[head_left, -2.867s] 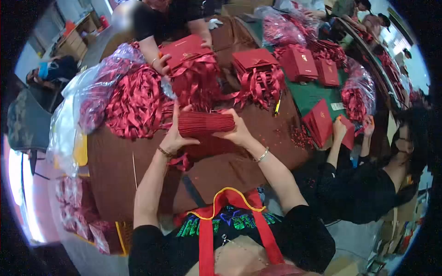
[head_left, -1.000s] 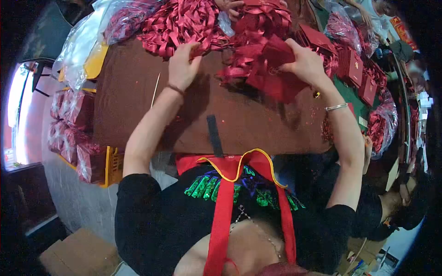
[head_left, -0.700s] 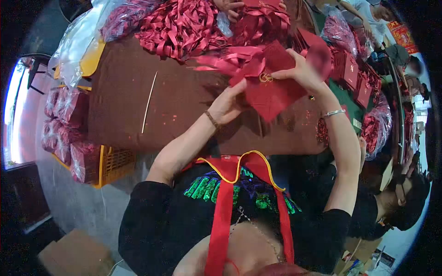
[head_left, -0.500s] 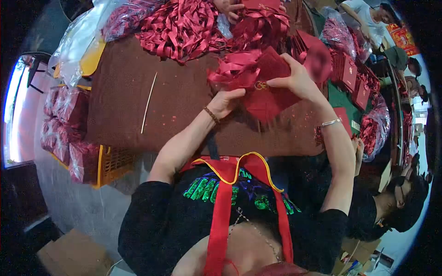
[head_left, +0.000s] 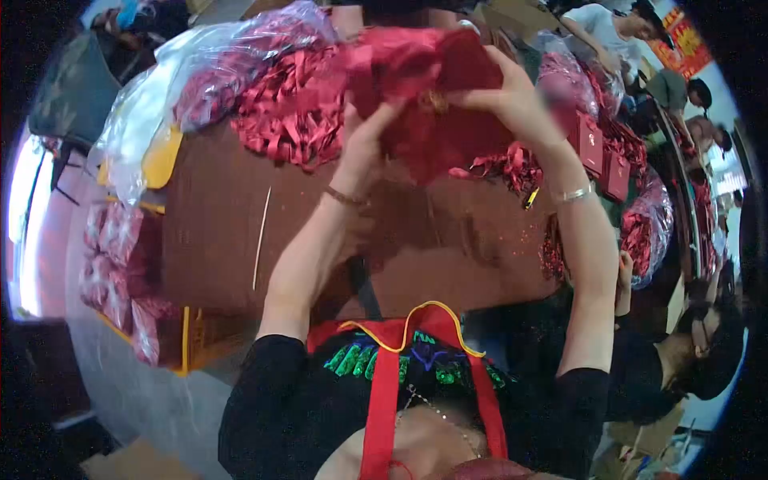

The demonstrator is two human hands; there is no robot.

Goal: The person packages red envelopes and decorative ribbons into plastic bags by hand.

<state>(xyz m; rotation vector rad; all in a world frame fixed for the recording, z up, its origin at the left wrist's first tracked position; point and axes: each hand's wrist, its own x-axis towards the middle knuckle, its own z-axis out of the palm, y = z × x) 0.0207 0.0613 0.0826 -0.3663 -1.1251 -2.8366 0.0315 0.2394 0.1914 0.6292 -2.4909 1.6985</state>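
Observation:
Raised over the far part of the table is a bundle of dark red gift bags (head_left: 428,148) with a gold emblem and loose satin ribbons, blurred by motion. My left hand (head_left: 365,138) grips its left side near the ribbons, thumb across the front. On the right side my right hand (head_left: 518,110) holds it, thumb stretched along the face next to the emblem and fingers behind. A heap of red ribbons (head_left: 284,112) lies just beyond my left hand. Below my right hand, more red ribbons (head_left: 512,168) and a small yellow-and-black tool (head_left: 531,198) lie on the table.
A thin pale stick (head_left: 262,238) lies on the brown tabletop (head_left: 216,216). Plastic-wrapped red bundles (head_left: 112,248) fill a yellow crate (head_left: 186,340) at the left. More red bags (head_left: 590,148) stand at the right, where people work, one in a white shirt (head_left: 596,28).
Both my hands have lifted the red bags up and away from me, toward the far side of the table. The view has shifted, and the small yellow-and-black tool now shows.

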